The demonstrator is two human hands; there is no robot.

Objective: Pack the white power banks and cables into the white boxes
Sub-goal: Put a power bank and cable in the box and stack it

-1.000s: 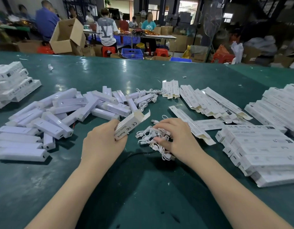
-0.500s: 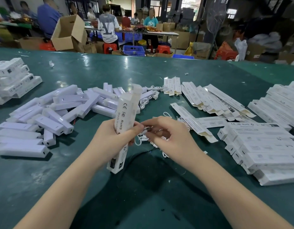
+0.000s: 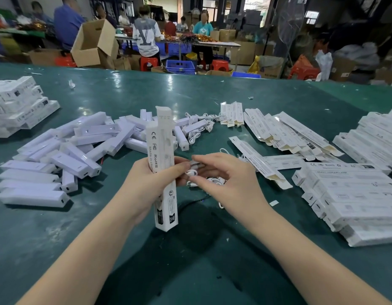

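I have one white box [image 3: 163,164] standing nearly upright above the green surface [image 3: 190,260], top flap open, gripped around its middle by my left hand [image 3: 151,183], whose fingers curl round it. Just right of it, my right hand [image 3: 225,179] pinches a white cable [image 3: 196,167] at its fingertips, close to the left thumb. More cables [image 3: 199,126] lie beyond. Loose power banks [image 3: 65,150] are heaped to the left, flat boxes [image 3: 285,133] fan out to the right, and filled boxes [image 3: 355,194] stack at the near right.
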